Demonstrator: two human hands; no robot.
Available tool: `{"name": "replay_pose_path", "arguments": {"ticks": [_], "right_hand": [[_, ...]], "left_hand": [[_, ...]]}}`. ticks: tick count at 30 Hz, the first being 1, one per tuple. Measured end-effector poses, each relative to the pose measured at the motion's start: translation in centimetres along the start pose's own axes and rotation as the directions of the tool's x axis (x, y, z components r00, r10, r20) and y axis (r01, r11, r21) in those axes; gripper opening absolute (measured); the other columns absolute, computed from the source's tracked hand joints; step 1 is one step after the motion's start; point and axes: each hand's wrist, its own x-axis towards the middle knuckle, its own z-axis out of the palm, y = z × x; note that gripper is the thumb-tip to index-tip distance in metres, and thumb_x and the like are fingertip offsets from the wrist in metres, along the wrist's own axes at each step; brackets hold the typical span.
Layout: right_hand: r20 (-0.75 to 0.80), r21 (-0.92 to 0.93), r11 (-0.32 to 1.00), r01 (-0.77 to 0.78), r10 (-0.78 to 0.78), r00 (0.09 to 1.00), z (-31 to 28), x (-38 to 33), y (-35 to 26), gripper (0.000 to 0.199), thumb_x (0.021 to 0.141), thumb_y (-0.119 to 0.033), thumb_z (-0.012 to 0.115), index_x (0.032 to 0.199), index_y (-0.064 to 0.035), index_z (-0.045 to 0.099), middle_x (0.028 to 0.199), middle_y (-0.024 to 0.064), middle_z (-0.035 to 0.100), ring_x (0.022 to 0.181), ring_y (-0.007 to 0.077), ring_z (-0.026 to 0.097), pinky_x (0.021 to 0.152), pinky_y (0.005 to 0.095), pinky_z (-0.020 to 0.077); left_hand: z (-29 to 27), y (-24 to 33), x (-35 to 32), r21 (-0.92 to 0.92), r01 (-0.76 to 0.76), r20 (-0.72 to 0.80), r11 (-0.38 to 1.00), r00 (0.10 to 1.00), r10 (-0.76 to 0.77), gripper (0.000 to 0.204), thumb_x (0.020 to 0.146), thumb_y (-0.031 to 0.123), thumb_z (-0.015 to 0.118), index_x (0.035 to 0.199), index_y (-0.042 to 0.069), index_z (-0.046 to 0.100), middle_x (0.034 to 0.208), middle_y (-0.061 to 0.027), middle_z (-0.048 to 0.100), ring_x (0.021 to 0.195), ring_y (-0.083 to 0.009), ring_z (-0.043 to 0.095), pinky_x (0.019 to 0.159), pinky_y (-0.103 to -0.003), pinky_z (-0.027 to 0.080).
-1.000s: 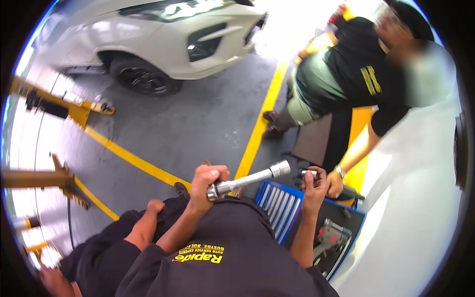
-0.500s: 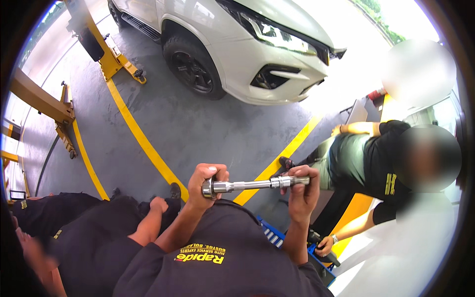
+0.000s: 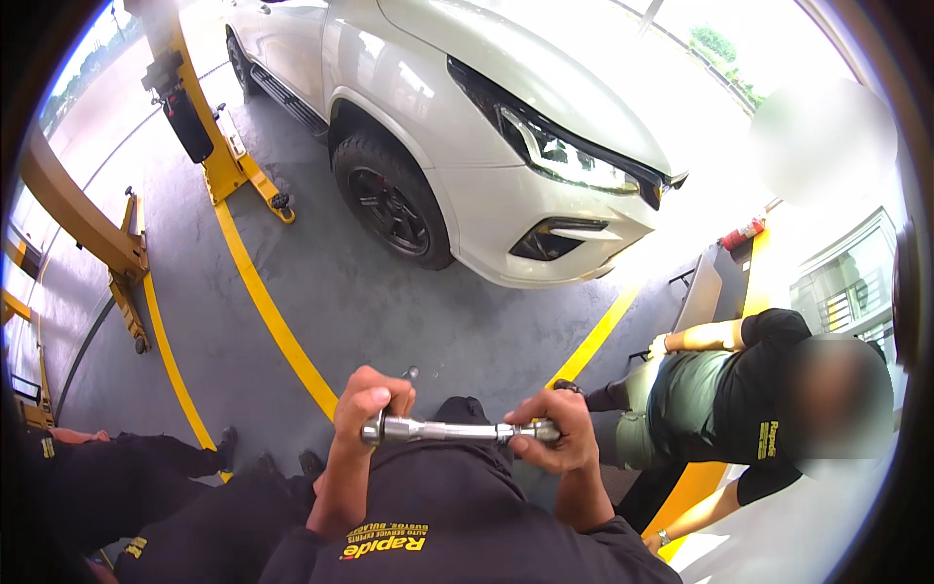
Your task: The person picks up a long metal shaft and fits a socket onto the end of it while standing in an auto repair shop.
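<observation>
While I hold it level near my chest, steel ratchet bar [image 3: 452, 430]: left hand [image 3: 370, 404], right hand [image 3: 556, 440] fingers clenched on opposite ends; judged heavy, rigid, slick; best gripped at ends

One head-worn fisheye camera looks steeply down from the person's head, close above both hands at the lower centre. It faces forward across the grey floor [image 3: 409, 321] toward a white car [image 3: 467, 117] farther off, edges bending near the rim.
</observation>
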Motion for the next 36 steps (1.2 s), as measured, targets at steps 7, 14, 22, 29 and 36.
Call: {"name": "replay_pose_path", "arguments": {"ticks": [7,14,22,29,36], "right_hand": [[0.399,0.393,0.918,0.050,-0.219,0.890,-2.6,8.6,1.9,0.023,0.087,-0.010,0.070,0.108,-0.0012,0.072,0.096,0.0113,0.068,0.067,0.0280,0.065,0.060,0.0339,0.0497],[0.424,0.245,0.918,0.311,-0.390,0.817,-6.7,15.5,2.9,0.006,0.084,-0.012,0.072,0.081,-0.0074,0.073,0.077,0.0084,0.061,0.049,0.0197,0.056,0.044,0.0314,0.0395],[0.406,0.240,0.918,0.316,-0.391,0.826,-10.8,22.2,7.1,0.020,0.078,-0.009,0.079,0.067,-0.0098,0.063,0.063,0.0032,0.045,0.041,0.0189,0.042,0.040,0.0338,0.0280],[0.448,0.391,0.898,0.202,-0.377,0.811,-12.9,29.5,11.8,0.029,0.081,-0.011,0.077,0.060,-0.0074,0.057,0.060,0.0057,0.044,0.043,0.0223,0.044,0.043,0.0374,0.0288],[0.681,0.664,0.641,-0.386,-0.304,0.666,-9.9,38.6,19.1,0.083,0.100,-0.066,0.038,0.075,0.0051,0.073,0.068,0.0160,0.062,0.055,0.0179,0.060,0.048,0.0287,0.0419]], "left_hand": [[-1.9,0.2,4.1,0.060,0.108,-0.067,0.992,0.992,-0.104,0.050,0.084,0.039,0.044,0.052,0.002,0.033,0.044,-0.0074,0.031,0.039,-0.0154,0.028,0.041,-0.034,0.021],[-1.7,2.7,9.8,0.034,0.178,-0.085,0.984,0.981,-0.174,0.053,0.084,0.045,0.039,0.054,0.003,0.027,0.047,-0.0064,0.030,0.044,-0.0158,0.028,0.046,-0.035,0.023],[-3.5,1.8,17.8,0.158,0.117,-0.144,0.980,0.985,-0.094,0.056,0.084,0.048,0.035,0.053,0.002,0.032,0.047,-0.0069,0.034,0.042,-0.0166,0.032,0.044,-0.034,0.024],[-5.9,0.9,22.7,0.166,0.026,-0.259,0.986,0.966,0.018,0.054,0.086,0.043,0.036,0.054,0.000,0.035,0.046,-0.0092,0.037,0.041,-0.0180,0.034,0.044,-0.034,0.025],[-9.7,-0.5,24.0,0.204,-0.014,-0.522,0.979,0.844,0.121,0.062,0.089,0.054,0.040,0.078,-0.004,0.057,0.061,-0.0120,0.056,0.052,-0.0148,0.050,0.051,-0.027,0.034]]}}
